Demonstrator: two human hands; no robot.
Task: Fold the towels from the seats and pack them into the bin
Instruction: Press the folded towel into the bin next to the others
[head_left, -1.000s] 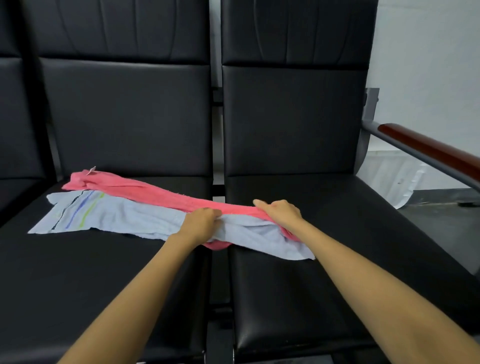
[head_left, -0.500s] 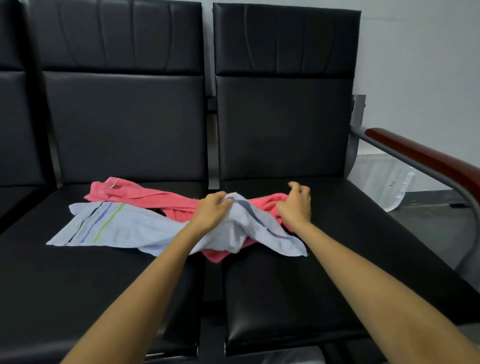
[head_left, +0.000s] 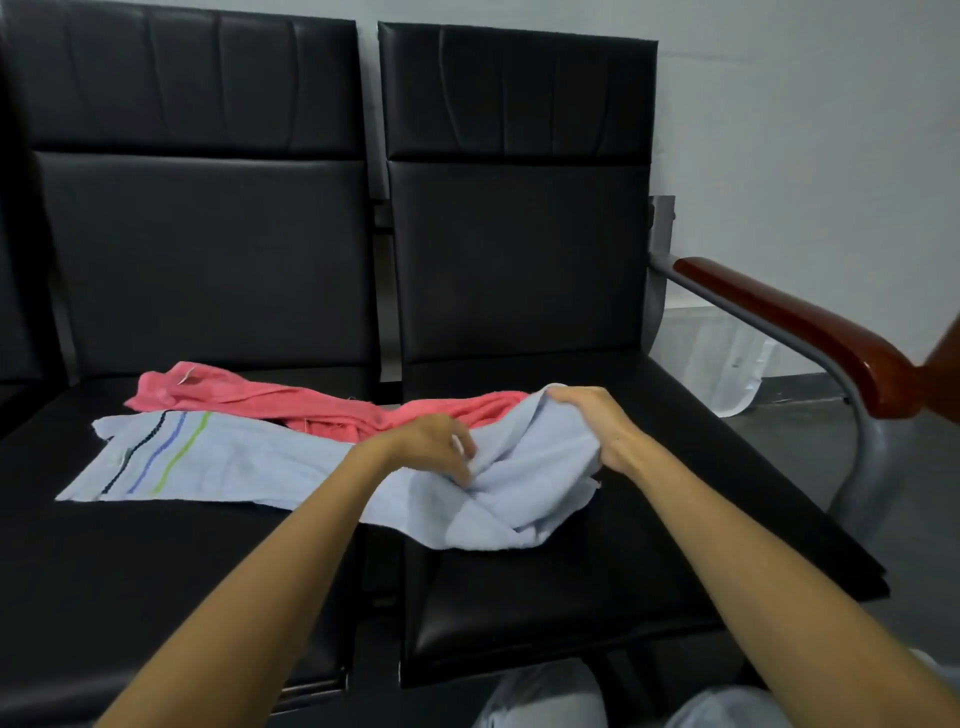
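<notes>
A light blue towel (head_left: 234, 462) with dark, blue and green stripes at its left end lies across two black seats. Its right end is bunched up. My left hand (head_left: 434, 447) pinches a fold of the blue towel near the gap between the seats. My right hand (head_left: 597, 426) grips the towel's raised right end. A pink towel (head_left: 291, 400) lies crumpled behind the blue one, partly hidden by it and by my hands. No bin is in view.
The two black padded seats (head_left: 597, 577) have tall backrests. A wooden armrest (head_left: 795, 322) on a grey metal frame stands at the right. A white plastic sheet (head_left: 727, 364) lies on the floor beyond it. My knees (head_left: 545, 696) show at the bottom edge.
Both hands left the pink towel and took hold of the blue towel's right end. That end rose, turned over and bunched up. The pink towel's right end shifted slightly.
</notes>
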